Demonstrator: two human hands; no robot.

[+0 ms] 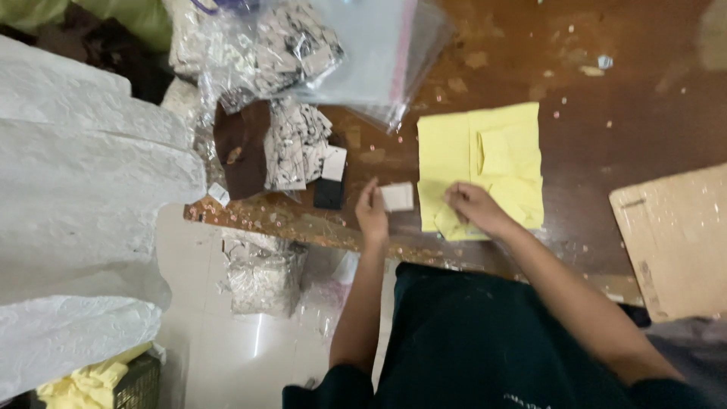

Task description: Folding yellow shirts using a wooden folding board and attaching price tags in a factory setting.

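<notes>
- The small pale card [397,196] sits in the grip of the left hand [371,213], fingers clamped together on its left edge; it is held just above the brown wooden surface [606,136], right beside the left edge of the yellow garment.
- The right hand [475,207] rests on the lower part of the folded yellow garment [485,168]; its grip is pressed down on the cloth, fingers curled, but whether they pinch a fold I cannot tell.
- The yellow garment lies flat on the surface, just to the right of the card, a small pocket-like square showing near its middle.
- Left of the left-hand grip lie a black card [329,193] and a white card [334,163]; beyond them a stack of black-and-white printed tags [294,148] and a dark brown piece [242,148].
- Farther away from the grip, across the surface, clear plastic bags [371,53] hold more tags.
- Well to the right of the right-hand grip lies a sheet of cardboard [674,242].
- Far left of both, white crinkled fabric [83,174] fills the side; below it a basket with yellow cloth [91,382] stands on the tiled floor [227,356].
</notes>
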